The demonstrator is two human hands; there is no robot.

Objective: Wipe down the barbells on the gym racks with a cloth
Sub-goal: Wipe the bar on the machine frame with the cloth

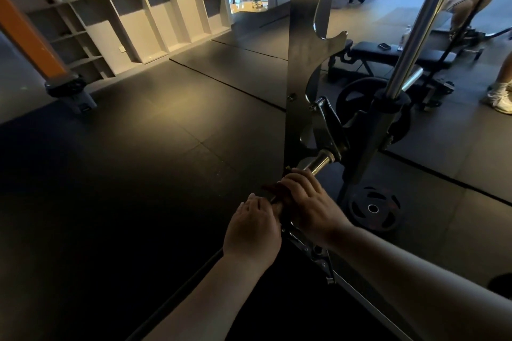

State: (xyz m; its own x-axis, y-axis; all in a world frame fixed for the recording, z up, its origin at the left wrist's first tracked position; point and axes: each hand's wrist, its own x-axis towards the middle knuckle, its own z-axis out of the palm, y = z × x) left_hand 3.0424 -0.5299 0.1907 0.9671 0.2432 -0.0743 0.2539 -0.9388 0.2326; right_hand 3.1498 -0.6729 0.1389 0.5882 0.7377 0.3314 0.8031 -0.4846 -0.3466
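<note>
The right grip hides most of the dark cloth; a person at far right is cut off.

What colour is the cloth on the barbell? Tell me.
The cloth is dark red, seen in the head view under the right hand.

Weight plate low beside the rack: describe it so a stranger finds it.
Find the steel rack upright mid-frame. Right of its foot sits a black weight plate. Unlike the plate higher up, it shows grip slots and a bright hub.
</note>
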